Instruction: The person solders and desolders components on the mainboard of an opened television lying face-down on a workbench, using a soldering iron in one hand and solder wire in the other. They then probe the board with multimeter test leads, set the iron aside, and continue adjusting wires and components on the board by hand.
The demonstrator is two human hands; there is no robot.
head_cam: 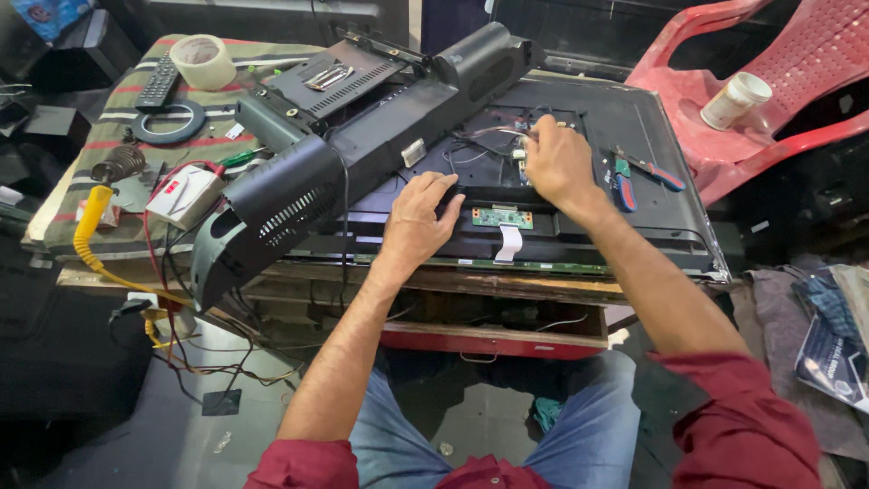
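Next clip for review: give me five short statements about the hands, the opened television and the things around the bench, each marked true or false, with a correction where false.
1. The right hand rests among the wires on the back of the television. True.
2. The left hand holds a screwdriver. False: it lies on the dark panel beside the small green circuit board, with no tool visible in it.
3. A white cup lies on the red plastic chair. True.
4. The roll of tape sits on the television. False: it is on the striped cloth, near the remote control.
5. The removed black back cover lies across the television's left part. True.
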